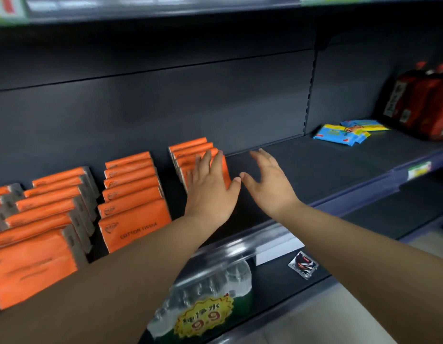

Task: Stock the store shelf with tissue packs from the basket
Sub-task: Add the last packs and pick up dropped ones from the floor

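Orange tissue packs stand in rows on the dark shelf (314, 167). The rightmost row (190, 147) is short and sits toward the back; a longer row (133, 194) stands to its left, and more rows (46, 214) fill the far left. My left hand (210, 187) lies flat with spread fingers against the front pack of the rightmost row. My right hand (267, 182) hovers open just to the right of it, over bare shelf, holding nothing. No basket is in view.
Blue and yellow wipe packs (344, 132) lie at the back right, with red packages (424, 105) beyond them. A clear price rail (240, 247) edges the shelf. Below it sit a pack of water bottles (203, 301) and a small dark sachet (302, 264).
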{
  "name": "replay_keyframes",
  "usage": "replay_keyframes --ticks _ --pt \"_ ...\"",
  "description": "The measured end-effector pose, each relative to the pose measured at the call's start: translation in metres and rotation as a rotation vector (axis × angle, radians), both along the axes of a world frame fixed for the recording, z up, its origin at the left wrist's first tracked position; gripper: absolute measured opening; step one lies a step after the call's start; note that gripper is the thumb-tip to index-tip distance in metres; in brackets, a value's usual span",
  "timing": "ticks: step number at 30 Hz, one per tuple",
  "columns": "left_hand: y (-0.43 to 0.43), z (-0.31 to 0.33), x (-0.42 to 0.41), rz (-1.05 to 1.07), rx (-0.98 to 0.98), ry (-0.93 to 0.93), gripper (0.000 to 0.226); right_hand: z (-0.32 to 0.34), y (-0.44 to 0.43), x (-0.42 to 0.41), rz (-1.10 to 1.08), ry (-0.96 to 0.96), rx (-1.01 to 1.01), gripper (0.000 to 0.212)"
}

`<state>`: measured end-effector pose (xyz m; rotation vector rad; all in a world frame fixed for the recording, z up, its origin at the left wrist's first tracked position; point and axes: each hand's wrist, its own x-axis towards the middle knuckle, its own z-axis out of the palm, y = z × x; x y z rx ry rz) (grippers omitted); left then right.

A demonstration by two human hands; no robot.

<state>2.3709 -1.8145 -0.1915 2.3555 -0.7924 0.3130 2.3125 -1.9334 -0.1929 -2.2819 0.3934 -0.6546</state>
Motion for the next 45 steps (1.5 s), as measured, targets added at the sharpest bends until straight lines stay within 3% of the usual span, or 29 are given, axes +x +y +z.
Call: replay_keyframes --ticks 4,12,18,25,36,45 --pt "-0.001 -0.012 -0.033 -0.104 0.223 -0.104 0.069 -0.012 -0.004 -0.042 -0.053 0.101 -0.096 0.06" --pt "-0.02 -0.047 -0.102 -0.275 0.402 -0.23 0.07 -0.049 -0.022 -0.139 -0.127 0.309 -0.184 0.061" --pt "-0.024 -0.097 -0.151 -0.401 0.466 -0.15 0.076 -0.095 -0.03 -0.209 -0.167 0.495 -0.148 0.061" --pt "-0.007 -0.183 -0.194 -0.487 0.721 -0.013 0.081 -0.165 -0.022 -0.263 -0.165 0.713 -0.065 0.065" --pt "0.03 -0.306 -0.245 -0.764 1.051 0.073 0.086 -0.282 -0.006 -0.302 -0.031 0.92 0.005 0.068" --pt "0.04 -0.375 -0.273 -0.93 1.137 0.153 0.075 -0.363 -0.006 -0.315 -0.027 1.04 0.061 0.066"
